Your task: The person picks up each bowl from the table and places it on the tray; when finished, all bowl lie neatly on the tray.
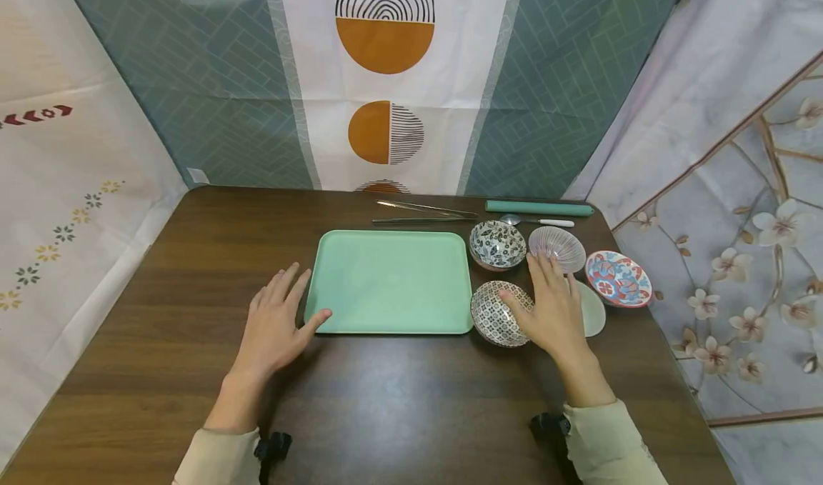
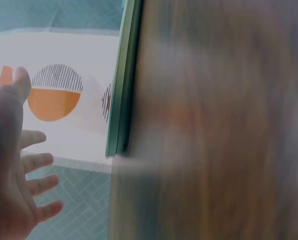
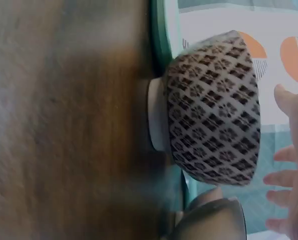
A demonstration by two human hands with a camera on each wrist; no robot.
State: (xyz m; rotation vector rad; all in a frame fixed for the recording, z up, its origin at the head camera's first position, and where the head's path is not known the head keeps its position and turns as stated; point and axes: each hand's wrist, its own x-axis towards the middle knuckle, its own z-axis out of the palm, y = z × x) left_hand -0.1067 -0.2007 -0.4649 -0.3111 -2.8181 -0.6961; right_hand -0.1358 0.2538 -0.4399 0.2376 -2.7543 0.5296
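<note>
My left hand (image 1: 273,324) hovers with spread fingers by the left edge of a mint-green tray (image 1: 392,281). In the left wrist view, that hand (image 2: 13,170) grips nothing. My right hand (image 1: 549,306) reaches over the bowls on the right, fingers extended. Under its thumb stands a bowl with a dark diamond pattern (image 1: 498,317), seen from the side in the right wrist view. A ribbed pale-purple bowl (image 1: 559,248) lies by its fingertips; whether they touch cannot be told. A pale green dish (image 1: 594,312) is partly hidden behind the hand.
A black-and-white floral bowl (image 1: 497,243) stands at the tray's right corner. Farther right is a red-and-blue patterned dish (image 1: 619,279). Along the back lie slim metal utensils (image 1: 424,219), a spoon (image 1: 536,221) with a white handle and a long green case (image 1: 540,208).
</note>
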